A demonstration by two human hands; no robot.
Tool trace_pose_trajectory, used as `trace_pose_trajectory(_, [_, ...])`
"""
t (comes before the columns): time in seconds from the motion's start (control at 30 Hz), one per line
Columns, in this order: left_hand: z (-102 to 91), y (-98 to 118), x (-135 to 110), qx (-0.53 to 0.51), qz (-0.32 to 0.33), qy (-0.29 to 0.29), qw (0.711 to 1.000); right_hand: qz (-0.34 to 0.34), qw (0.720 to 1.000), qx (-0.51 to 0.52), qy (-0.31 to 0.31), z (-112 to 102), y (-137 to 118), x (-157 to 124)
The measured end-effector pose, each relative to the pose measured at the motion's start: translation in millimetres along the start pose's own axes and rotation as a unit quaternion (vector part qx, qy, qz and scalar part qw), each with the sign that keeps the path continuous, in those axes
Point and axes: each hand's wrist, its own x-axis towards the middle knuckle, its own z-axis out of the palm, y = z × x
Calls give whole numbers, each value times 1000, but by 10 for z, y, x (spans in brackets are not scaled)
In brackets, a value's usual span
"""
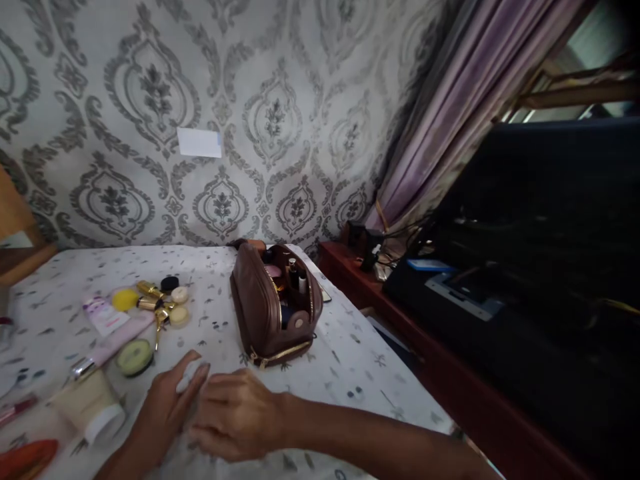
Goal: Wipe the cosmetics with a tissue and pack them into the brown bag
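My left hand (167, 403) and my right hand (235, 413) meet low on the patterned white tablecloth (350, 360). Between them is a small white object (190, 375), pinched by the left fingers; what it is I cannot make out. The right hand's fingers are curled beside it. Just beyond the hands stands an open brown zip pouch (273, 303) with small bottles and tubes inside.
To the left lie scattered cosmetics: a cream tube (90, 407), a green round jar (134, 357), a pink tube (120, 337), a yellow jar (125, 299), gold lipstick cases (150, 293). A dark piece of equipment (525, 267) on a red-brown ledge stands right of the table.
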Motion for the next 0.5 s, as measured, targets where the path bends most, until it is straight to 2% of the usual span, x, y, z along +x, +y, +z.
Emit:
trace_pose_trajectory(0.1, [-34, -8, 34, -26, -68, 95, 993, 92, 993, 56, -41, 269, -20, 40])
trace_pose_trajectory(0.17, [-65, -76, 65, -48, -90, 114, 988, 149, 982, 101, -66, 323, -4, 92])
trace_pose_trajectory(0.23, [-109, -195, 103, -84, -107, 113, 984, 202, 966, 142, -81, 332, 22, 149])
trace_pose_trajectory(0.33, [-191, -400, 150, -119, -115, 102, 981, 261, 942, 197, -71, 346, 71, 215])
trace_pose_trajectory(0.43, [-253, -504, 144, -107, -86, 69, 988, 272, 931, 237, -53, 404, 114, 239])
trace_pose_trajectory(0.5, [-267, -497, 114, -57, -78, 52, 994, 273, 928, 250, -41, 463, 132, 233])
